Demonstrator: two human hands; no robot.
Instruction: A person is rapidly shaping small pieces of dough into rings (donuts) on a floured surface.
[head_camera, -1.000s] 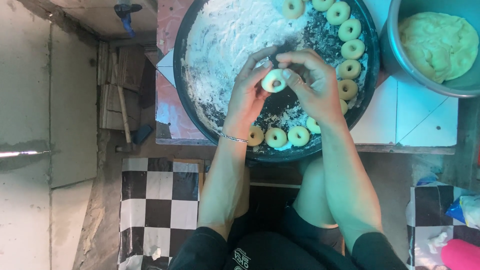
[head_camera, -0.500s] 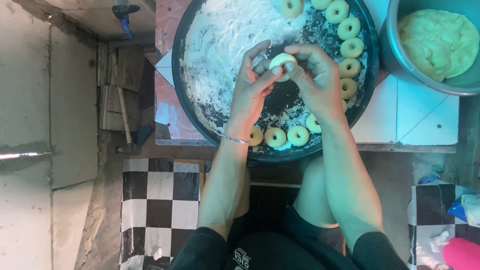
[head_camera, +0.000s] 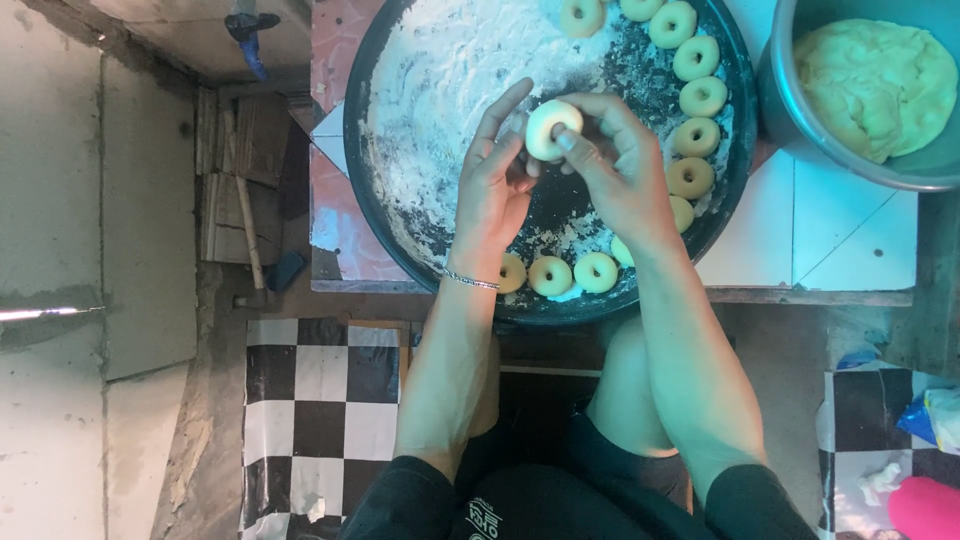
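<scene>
Seen from above, a person's left hand (head_camera: 497, 175) and right hand (head_camera: 615, 170) meet over a round black pan (head_camera: 372, 215) at the top centre of the frame, both pinching one pale dough ring (head_camera: 553, 129) between fingertips and thumbs. The left fingers are partly spread, with the thumb and forefinger closed on the ring's left edge; the right fingers curl around its right side. The ring is held in the air just above the pan's floured middle, clear of the surface.

A heap of white flour (head_camera: 450, 70) covers the pan's upper left half. Finished dough rings (head_camera: 695, 95) line the pan's right rim and continue along its lower edge (head_camera: 572, 273). At the upper right, a metal bowl (head_camera: 785, 110) holds a mass of yellowish dough (head_camera: 880, 80). A thin bracelet (head_camera: 470, 282) circles the left wrist.

The ring looks soft, light and easily deformed, probably a little tacky despite its flour dusting; it appears best held lightly by the outer edge on opposite sides, since any squeeze would likely flatten the band or close the hole.
</scene>
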